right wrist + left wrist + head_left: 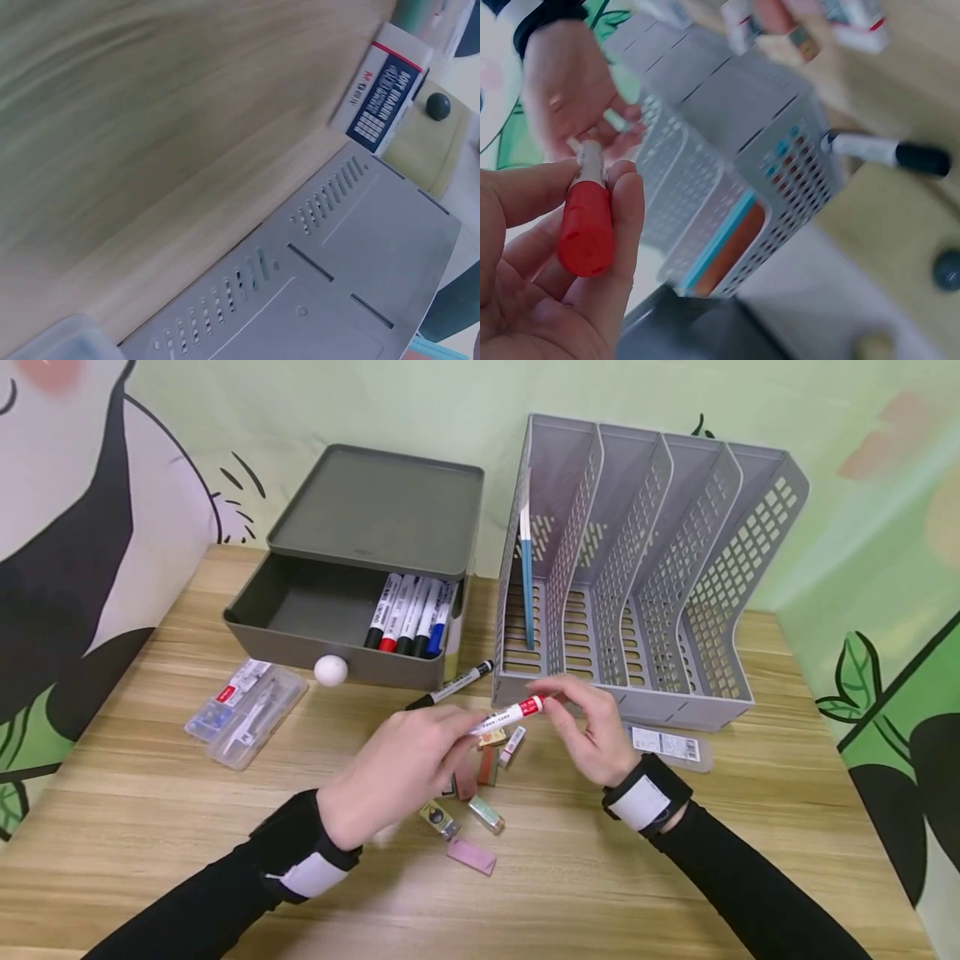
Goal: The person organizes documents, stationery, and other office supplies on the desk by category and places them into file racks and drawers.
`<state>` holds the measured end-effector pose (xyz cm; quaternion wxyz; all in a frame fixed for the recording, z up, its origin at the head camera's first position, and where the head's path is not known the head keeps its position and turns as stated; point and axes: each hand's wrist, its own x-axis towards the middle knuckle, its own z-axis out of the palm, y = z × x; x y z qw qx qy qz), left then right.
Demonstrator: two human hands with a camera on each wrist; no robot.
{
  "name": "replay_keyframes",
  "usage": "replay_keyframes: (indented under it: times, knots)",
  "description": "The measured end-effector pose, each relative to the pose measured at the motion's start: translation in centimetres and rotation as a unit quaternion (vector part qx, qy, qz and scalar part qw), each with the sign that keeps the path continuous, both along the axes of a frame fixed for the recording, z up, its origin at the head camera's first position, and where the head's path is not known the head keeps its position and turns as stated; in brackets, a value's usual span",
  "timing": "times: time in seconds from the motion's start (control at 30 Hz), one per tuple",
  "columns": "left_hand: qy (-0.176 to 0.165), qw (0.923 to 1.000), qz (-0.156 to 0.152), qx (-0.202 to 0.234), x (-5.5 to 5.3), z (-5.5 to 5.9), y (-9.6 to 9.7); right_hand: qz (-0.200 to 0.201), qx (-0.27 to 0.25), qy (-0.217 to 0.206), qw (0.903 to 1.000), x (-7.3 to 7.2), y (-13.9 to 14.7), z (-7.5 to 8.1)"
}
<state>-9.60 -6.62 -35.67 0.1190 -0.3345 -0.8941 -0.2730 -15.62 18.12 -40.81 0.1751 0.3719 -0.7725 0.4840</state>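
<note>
In the head view a white whiteboard marker (504, 717) with red markings is held tilted above the table. My left hand (397, 760) grips one end between thumb and fingers. The red cap (586, 236) sticks out of that grip toward the left wrist camera. My right hand (588, 727) has its thumb and index fingertips at the marker's other end, pinching it. Just under the hands lie several small erasers, among them a pink one (471, 856) and a green-and-white one (487, 815). A black marker (450, 685) lies on the table behind them.
A grey box (255, 631) with its drawer pulled out holds several markers (412, 614) at its right side. To the right stands a grey file rack (622, 693) with a blue thing in its left slot. Clear plastic cases (258, 718) lie at left; another case (671, 747) lies before the rack.
</note>
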Motion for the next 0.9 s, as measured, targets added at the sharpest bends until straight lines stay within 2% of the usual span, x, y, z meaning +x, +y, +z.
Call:
replay_keyframes:
  times: [0.17,0.33,0.5,0.63,0.77,0.9]
  knots:
    - [0.035,0.9987,0.019,0.032,0.5,2.2,-0.7,-0.022,-0.045,-0.032,0.9982,-0.6,-0.3,0.8]
    - [0.079,0.9940,0.045,0.060,0.1,4.4,-1.8,-0.017,-0.077,-0.052,0.9955,-1.5,-1.4,2.1]
    - [0.121,0.9866,0.086,0.068,-0.5,6.5,-3.2,-0.027,-0.053,-0.024,0.9979,-2.2,-3.3,3.6]
    - [0.141,0.9812,0.118,0.058,-1.0,7.8,-4.5,-0.034,-0.039,0.001,0.9987,-2.8,-4.8,4.8]
    - [0.144,0.9763,0.156,0.041,-1.6,8.6,-5.8,-0.027,-0.042,-0.007,0.9987,-3.6,-6.3,5.8]
    - [0.105,0.9747,0.197,0.016,-2.1,9.0,-6.6,-0.032,-0.022,-0.048,0.9981,-4.2,-7.7,6.9]
